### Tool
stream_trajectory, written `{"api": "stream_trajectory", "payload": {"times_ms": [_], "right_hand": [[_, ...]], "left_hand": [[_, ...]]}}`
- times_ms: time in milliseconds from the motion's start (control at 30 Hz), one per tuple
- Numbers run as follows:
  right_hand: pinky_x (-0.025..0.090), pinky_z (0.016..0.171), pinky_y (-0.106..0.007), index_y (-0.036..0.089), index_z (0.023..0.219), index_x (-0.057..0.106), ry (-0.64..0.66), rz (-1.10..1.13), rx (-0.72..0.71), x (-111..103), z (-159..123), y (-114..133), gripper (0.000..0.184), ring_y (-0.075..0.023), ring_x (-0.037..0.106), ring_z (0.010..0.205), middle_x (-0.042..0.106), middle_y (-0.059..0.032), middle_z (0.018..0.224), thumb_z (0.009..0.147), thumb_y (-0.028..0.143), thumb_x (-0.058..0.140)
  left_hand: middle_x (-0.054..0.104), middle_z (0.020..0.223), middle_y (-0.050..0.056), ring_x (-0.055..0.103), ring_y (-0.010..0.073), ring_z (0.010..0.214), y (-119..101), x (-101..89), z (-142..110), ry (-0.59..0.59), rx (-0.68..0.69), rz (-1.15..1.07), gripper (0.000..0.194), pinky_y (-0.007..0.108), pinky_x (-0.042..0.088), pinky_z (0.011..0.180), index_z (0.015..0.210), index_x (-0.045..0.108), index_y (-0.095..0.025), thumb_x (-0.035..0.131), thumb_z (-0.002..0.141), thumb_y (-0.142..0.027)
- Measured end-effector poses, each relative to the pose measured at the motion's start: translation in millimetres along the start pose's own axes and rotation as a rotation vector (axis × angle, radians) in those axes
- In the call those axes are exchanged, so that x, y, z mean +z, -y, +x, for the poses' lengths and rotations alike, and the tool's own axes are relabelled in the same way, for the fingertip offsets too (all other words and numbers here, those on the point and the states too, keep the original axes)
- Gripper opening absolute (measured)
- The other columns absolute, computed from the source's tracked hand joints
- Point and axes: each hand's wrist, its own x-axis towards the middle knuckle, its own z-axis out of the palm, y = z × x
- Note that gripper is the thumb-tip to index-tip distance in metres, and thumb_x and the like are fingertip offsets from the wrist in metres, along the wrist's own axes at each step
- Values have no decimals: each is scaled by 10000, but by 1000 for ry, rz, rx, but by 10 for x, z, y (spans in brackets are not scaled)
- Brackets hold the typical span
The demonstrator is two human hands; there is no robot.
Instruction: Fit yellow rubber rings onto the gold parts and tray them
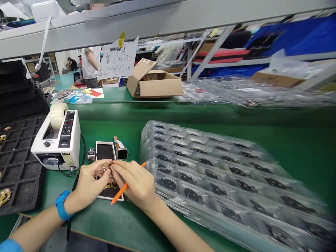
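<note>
My left hand [93, 180] and my right hand [135, 180] meet over a small white-rimmed tray [106, 143]. Between their fingertips is a small gold-coloured metal part [106, 167], mostly covered by the fingers. An orange pen-like stick [121, 193] also sits in my right hand, slanting down to the left. Several gold pieces [111, 185] lie on the tray's dark bottom, just below the hands. A blue band is on my left wrist. Touching the tray's right side or close to it is a watch [121, 151] with a light strap.
A white tape dispenser [56, 140] and a small metal counter [91, 155] stand left. Black compartment trays [25, 175] with gold parts lie at far left. Stacked clear blister trays [210, 175] holding dark parts fill the right. An open cardboard box [160, 85] is on the back ledge.
</note>
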Motion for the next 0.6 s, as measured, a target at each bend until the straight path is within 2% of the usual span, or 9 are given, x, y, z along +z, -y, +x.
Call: {"api": "stream_trajectory", "payload": {"times_ms": [167, 400, 500, 600], "right_hand": [[475, 540, -274, 166, 913, 606, -27, 0, 65, 7, 13, 65, 147, -163, 592, 631, 716, -93, 802, 820, 62, 558], [486, 563, -274, 183, 913, 585, -44, 16, 140, 29, 5, 103, 163, -162, 604, 652, 700, -79, 811, 818, 55, 553], [492, 600, -266, 181, 872, 566, -19, 74, 221, 45, 12, 125, 138, -159, 616, 690, 682, -74, 798, 826, 54, 541], [464, 567, -244, 184, 881, 537, 16, 171, 326, 29, 14, 137, 97, -143, 592, 668, 655, -61, 796, 842, 96, 536]], "left_hand": [[746, 821, 48, 698, 176, 703, 12, 7, -4, -24, 84, 68, 245, 266, 581, 676, 1001, 689, -147, 592, 782, -200], [735, 823, 50, 684, 171, 724, 28, 9, 0, -15, 55, 37, 233, 259, 557, 682, 1003, 672, -152, 596, 795, -223], [716, 787, 35, 665, 151, 721, 28, 10, 20, 5, 9, -15, 210, 241, 534, 680, 982, 638, -156, 613, 783, -220], [669, 688, -3, 624, 117, 641, 21, 8, 60, 9, -92, -156, 165, 211, 500, 617, 862, 577, -160, 660, 744, -239]]}}
